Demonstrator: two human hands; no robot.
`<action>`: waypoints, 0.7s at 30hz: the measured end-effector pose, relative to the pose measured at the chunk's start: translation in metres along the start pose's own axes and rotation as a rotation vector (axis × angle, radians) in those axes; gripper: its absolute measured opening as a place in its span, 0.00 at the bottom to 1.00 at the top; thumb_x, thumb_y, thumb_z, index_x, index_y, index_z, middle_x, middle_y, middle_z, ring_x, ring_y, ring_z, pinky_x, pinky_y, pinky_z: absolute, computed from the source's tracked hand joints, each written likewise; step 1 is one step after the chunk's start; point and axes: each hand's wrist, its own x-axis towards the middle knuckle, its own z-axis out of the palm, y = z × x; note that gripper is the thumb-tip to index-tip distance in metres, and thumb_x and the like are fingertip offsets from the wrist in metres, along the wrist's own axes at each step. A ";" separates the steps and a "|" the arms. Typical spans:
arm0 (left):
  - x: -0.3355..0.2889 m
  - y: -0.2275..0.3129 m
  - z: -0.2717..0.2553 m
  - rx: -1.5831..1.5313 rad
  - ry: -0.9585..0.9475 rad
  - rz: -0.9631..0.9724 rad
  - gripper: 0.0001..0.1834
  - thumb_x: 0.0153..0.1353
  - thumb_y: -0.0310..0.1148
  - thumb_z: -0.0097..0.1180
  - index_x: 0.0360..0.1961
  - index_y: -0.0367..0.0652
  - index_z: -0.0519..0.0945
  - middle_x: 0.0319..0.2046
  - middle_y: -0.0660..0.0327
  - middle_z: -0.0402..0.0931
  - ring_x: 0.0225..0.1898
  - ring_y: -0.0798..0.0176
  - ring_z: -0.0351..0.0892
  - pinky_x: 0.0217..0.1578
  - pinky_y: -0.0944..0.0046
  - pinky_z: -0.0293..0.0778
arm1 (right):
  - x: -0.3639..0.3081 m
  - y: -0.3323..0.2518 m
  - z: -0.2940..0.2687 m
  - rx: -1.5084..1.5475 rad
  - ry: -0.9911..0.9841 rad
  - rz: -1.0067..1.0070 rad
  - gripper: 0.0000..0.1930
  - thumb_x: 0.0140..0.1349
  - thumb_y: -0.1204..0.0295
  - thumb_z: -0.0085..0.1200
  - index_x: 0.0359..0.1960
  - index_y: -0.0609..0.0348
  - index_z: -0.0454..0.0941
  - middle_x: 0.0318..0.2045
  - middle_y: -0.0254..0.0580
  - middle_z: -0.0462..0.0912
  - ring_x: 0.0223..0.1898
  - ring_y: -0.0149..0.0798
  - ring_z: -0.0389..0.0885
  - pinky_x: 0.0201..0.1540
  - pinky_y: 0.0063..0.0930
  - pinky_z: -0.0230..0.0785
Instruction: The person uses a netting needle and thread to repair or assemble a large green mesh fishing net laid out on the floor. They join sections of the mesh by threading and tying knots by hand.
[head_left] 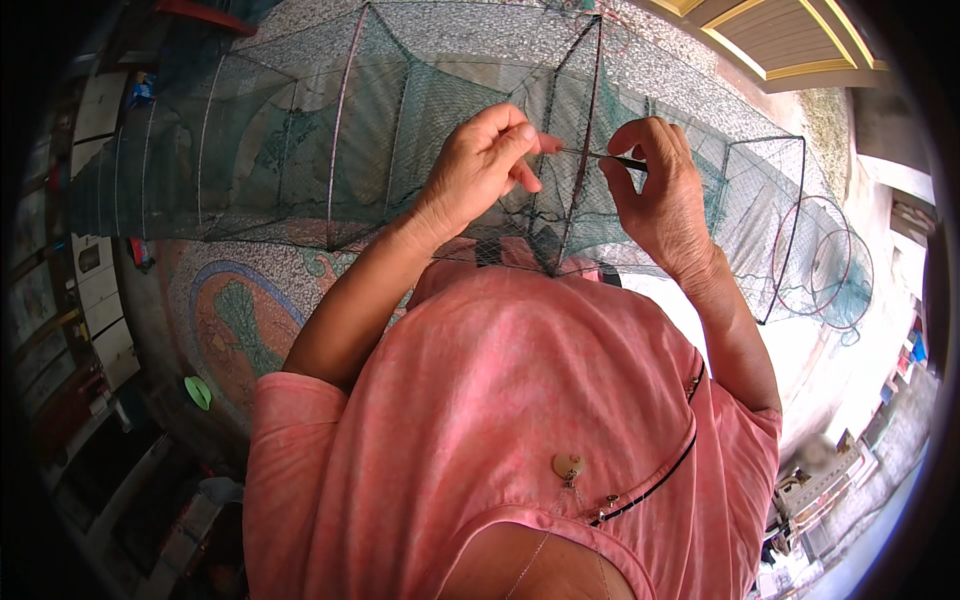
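Net (pixel 380 180) over speckled floor (pixel 285 264), slim tool (pixel 634 164) pinched in right hand (pixel 662 200), left hand (pixel 468 172) curled, hold unclear

One left hand (pixel 475 170) and one right hand (pixel 665 195) make two in all, with two forearms (pixel 372 285). There is one long green net (pixel 300 170), one slim dark tool (pixel 630 163), one pink shirt (pixel 500 370), one round pendant (pixel 568 466) and one green oval object (pixel 198 393). Thin hoops (pixel 872 270) number two. Frame ribs (pixel 346 110) number at least five; some are too faint to count exactly.
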 end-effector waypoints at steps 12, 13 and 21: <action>-0.007 -0.011 -0.011 -0.286 0.121 -0.149 0.07 0.66 0.33 0.42 0.33 0.44 0.70 0.28 0.61 0.75 0.27 0.70 0.75 0.24 0.73 0.64 | 0.016 -0.029 0.022 -0.443 0.058 -0.251 0.05 0.46 0.71 0.62 0.25 0.52 0.80 0.36 0.36 0.73 0.40 0.42 0.70 0.41 0.35 0.67; -0.005 -0.014 -0.011 -0.264 0.134 -0.146 0.07 0.66 0.33 0.43 0.32 0.43 0.70 0.27 0.62 0.74 0.25 0.70 0.74 0.23 0.73 0.65 | 0.018 -0.030 0.027 -0.347 0.077 -0.245 0.05 0.45 0.70 0.63 0.25 0.51 0.80 0.37 0.35 0.73 0.40 0.42 0.70 0.42 0.34 0.67; -0.007 -0.003 0.022 0.094 0.131 0.139 0.09 0.62 0.34 0.51 0.32 0.39 0.74 0.29 0.63 0.75 0.29 0.71 0.73 0.29 0.71 0.70 | 0.067 -0.091 -0.054 0.694 0.307 -0.466 0.07 0.61 0.68 0.49 0.34 0.58 0.75 0.27 0.37 0.75 0.27 0.30 0.71 0.35 0.25 0.71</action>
